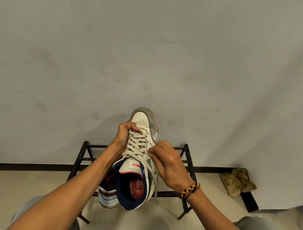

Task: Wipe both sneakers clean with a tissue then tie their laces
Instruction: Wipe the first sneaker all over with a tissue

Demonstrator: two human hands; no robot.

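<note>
Holding the white leather sneaker with navy collar [142,159] up over the black metal shoe rack [187,151], left hand [125,133] curled round its side to steady it while the right hand [164,160] pinches the beige lace [136,141] near the top eyelets, looks like tightening before tying. Second sneaker [107,194] sits below on the rack

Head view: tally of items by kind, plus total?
Sneakers: 2, one held up and one on the rack
Metal shoe rack: 1
Braided wristband: 1
Crumpled brown cloth on the floor: 1
Hands: 2, left hand gripping the held sneaker, right hand pinching its lace
Total: 7
</note>
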